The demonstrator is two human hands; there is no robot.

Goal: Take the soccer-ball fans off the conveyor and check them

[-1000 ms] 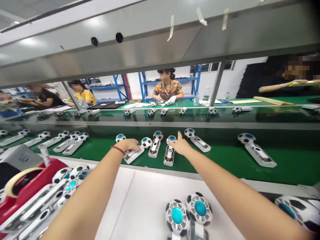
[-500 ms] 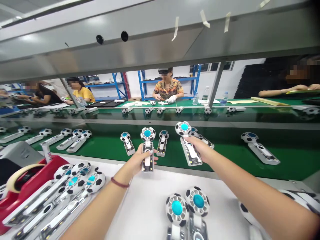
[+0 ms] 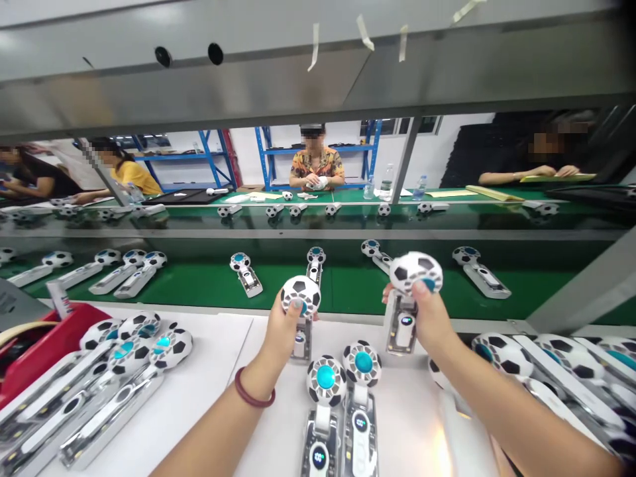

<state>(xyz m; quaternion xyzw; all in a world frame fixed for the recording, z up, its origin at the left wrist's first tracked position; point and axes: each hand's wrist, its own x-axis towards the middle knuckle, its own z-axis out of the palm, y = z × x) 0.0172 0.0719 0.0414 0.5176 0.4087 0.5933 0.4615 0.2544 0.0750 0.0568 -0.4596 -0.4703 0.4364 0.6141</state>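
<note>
Left football-headed device (image 3: 301,289) gripped in left hand (image 3: 279,331), right football-headed device (image 3: 413,266) in right hand (image 3: 433,318), both over white worktop (image 3: 211,354); thumbs have shifted from handles onto ball heads. Green belt (image 3: 199,281) beyond carries similar devices (image 3: 481,273).

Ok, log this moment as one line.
left hand: holding football-headed device; right hand: holding second device; tabletop: more devices; green belt: others

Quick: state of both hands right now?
Left hand: closed, holding a soccer-ball-headed device.
Right hand: closed, holding another soccer-ball-headed device.
</note>
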